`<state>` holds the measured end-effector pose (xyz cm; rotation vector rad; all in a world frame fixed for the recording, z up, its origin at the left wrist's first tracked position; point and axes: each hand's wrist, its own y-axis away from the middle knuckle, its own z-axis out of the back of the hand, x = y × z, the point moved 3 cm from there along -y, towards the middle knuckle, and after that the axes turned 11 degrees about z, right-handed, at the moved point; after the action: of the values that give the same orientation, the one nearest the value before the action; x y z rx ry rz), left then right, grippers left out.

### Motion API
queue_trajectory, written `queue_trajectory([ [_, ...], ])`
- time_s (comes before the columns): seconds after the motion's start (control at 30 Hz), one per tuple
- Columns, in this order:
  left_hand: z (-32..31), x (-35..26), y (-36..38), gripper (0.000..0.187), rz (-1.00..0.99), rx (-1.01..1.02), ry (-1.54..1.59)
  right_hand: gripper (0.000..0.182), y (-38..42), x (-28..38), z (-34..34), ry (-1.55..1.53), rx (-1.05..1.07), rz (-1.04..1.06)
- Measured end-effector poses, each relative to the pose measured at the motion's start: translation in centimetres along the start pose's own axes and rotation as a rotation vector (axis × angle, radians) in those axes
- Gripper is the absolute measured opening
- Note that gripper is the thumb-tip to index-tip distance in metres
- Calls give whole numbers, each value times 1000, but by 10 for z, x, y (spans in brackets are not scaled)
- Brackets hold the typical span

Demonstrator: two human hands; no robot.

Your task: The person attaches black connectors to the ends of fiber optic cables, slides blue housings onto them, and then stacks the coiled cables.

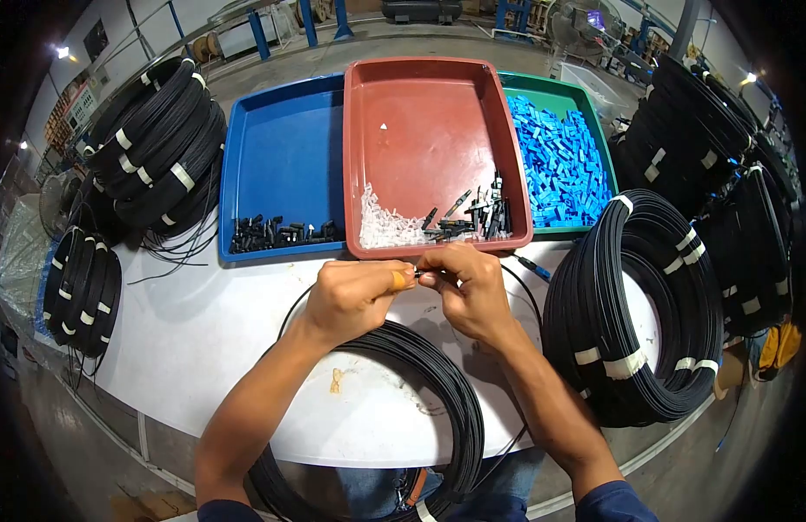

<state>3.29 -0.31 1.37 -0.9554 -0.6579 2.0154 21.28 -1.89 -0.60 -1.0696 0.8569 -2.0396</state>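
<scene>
One white table (177, 348) holds it all, with a fat coil of black cable (585, 304) on the right and a slimmer coil (459, 383) at the near side, running past the edge. Behind are the red tray (431, 65), blue tray (281, 165) and green tray (605, 152). The left hand (355, 291) and right hand (466, 287) meet just in front of the red one, both pinched narrow on a tiny dark part (418, 272), mostly hidden, so can't tell what it is. Looks to me like fiddly two-handed fingertip work on that part; next move calls for steady pinches and careful alignment imo
</scene>
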Motion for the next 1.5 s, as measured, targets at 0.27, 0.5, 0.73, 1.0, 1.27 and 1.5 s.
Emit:
queue_trajectory([
  [0.27,-4,14,2,13,676,147,521,23,-2,11,9,73,-120,228],
  [0.5,-3,3,0,14,122,53,146,18,0,5,3,69,45,16],
  [0.73,-1,7,-1,11,397,71,294,23,0,7,8,-77,-76,35],
  [1.0,-1,3,-2,14,15,32,79,20,4,0,-2,114,60,81],
  [1.27,-2,7,-1,18,260,12,219,22,-1,7,7,-200,-27,-154],
  [1.5,-3,2,1,19,20,4,68,18,-1,9,4,66,-4,18],
])
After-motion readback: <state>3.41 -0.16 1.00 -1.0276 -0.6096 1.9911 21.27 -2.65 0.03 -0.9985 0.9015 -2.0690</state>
